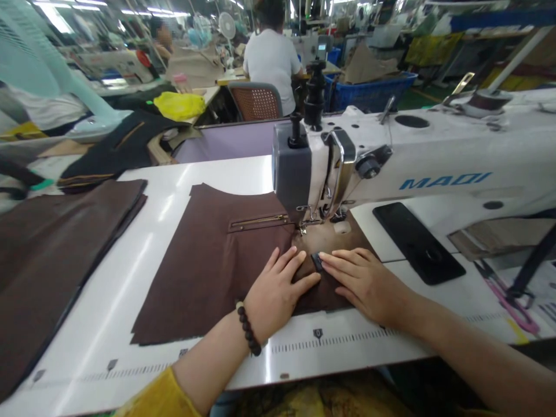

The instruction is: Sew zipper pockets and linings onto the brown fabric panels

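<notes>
A stack of brown pieces (65, 243) lies along the left end of the white surface (130, 278) and runs out of view. Just behind it, by the surface's far left corner, sits a pile of dark folded pieces (104, 145).

Next comes a brown panel (186, 272), spread flat from near the far edge almost to the ruler marks (317, 335) that follow the near edge. A zipper (260, 221) is set in its upper part, running across towards the presser foot (303, 229); the right part of the panel passes beneath the machine head.

The left hand (278, 289) lies palm down on the panel, nearer the near edge than the foot. Its grip is apart, with fingers extended and thumb pointing right; a dark beaded bracelet (247, 327) circles the wrist. Between the two hands, on the panel in front of the foot, is a small dark piece (316, 262). The right hand (369, 284) rests flat at the panel's right side, its fingertips on that piece; its grip is also apart, pressing rather than pinching.

The white sewing machine (417, 150) reaches in over the surface from the right. Below its arm lies a black phone (417, 240), then a folded beige cloth (499, 237), with pink-handled scissors (506, 295) nearer the near edge.
</notes>
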Demonstrator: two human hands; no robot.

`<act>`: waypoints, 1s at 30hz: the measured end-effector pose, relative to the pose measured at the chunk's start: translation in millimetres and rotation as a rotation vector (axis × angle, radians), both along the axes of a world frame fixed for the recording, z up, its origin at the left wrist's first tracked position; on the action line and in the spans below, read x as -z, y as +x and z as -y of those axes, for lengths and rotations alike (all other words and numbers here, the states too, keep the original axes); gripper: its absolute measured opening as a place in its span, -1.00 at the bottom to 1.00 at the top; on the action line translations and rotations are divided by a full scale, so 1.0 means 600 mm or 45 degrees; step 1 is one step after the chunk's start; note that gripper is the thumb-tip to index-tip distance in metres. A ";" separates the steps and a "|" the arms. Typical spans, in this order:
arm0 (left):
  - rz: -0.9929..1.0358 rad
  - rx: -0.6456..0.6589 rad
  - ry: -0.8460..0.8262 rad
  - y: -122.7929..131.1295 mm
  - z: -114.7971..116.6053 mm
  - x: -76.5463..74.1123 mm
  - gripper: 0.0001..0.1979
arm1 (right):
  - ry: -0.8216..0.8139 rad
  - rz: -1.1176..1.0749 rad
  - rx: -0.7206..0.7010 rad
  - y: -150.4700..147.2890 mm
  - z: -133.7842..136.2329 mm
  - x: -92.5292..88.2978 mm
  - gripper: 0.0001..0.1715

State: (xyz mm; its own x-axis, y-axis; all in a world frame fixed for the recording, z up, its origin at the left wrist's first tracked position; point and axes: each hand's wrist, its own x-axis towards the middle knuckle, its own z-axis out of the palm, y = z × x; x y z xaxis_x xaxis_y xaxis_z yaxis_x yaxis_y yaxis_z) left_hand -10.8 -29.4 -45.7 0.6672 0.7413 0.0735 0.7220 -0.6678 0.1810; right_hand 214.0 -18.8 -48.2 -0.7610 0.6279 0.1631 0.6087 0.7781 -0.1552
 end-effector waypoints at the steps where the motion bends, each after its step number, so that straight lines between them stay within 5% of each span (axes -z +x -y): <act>1: 0.007 -0.004 0.002 0.000 0.000 0.001 -0.63 | 0.011 -0.003 -0.002 -0.002 0.000 -0.001 -0.53; 30: 0.169 -0.008 0.051 0.002 -0.001 0.009 -0.71 | -0.023 -0.061 -0.031 -0.010 0.009 -0.003 -0.60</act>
